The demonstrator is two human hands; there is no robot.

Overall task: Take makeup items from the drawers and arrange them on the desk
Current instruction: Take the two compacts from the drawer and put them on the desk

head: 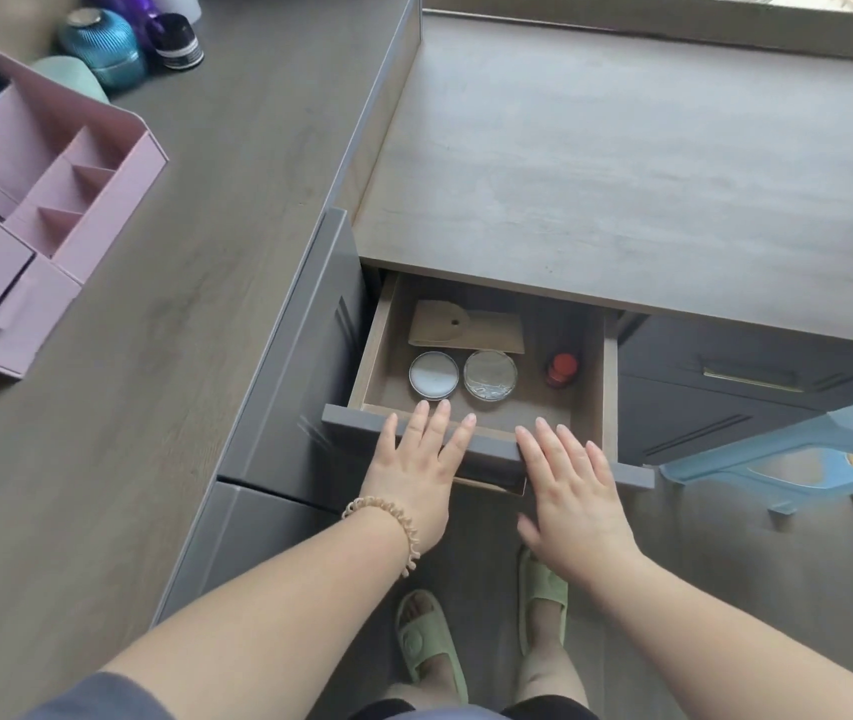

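Observation:
A wooden drawer (pixel 609 387) with a grey front stands pulled out under the lower desk top. Inside lie a round white-lidded tin (pixel 434 375), a round clear-lidded tin (pixel 490 375), a small red-capped bottle (pixel 562 370) and a tan pouch (pixel 458 330). My left hand (pixel 416 465) lies flat over the drawer's front edge, fingers spread, fingertips just short of the white tin. My right hand (pixel 572 491) rests flat on the front edge to the right, holding nothing.
A pink organizer (pixel 24 236) with small drawers sits on the higher desk (pixel 180 304) at left; a teal jar (pixel 102 46) and a black-lidded jar (pixel 177 41) stand behind it. A light blue stool (pixel 788 459) stands at right. My slippered feet are below.

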